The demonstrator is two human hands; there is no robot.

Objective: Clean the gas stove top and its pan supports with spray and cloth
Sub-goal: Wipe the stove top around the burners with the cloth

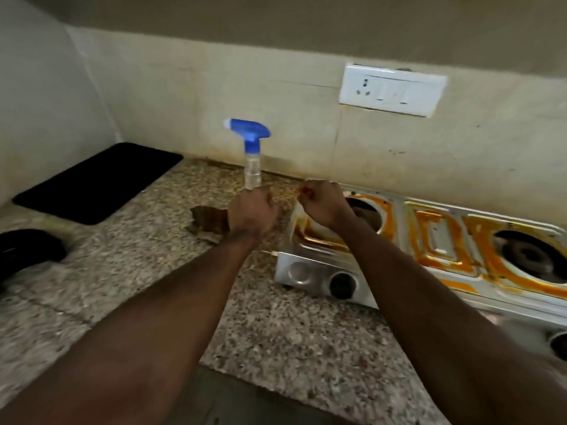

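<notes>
Gas stove top [316, 271]: pressed sheet metal, bright and reflective, its sheen dulled by orange smears. Spray bottle [252, 162]: clear, smooth plastic body with an opaque blue plastic trigger head; cloth [295, 214]: thin, pale, limp fabric. Countertop [276, 332]: speckled stone with a faint gloss; mat [98, 182]: matt black; switch plate [391, 90]: smooth white plastic on a matt, stained painted wall [245, 87].

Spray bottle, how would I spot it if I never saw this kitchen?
Find the speckled counter, left of the steel stove. The bottle stands upright in the left hand. It alone is clear with a blue trigger top.
</notes>
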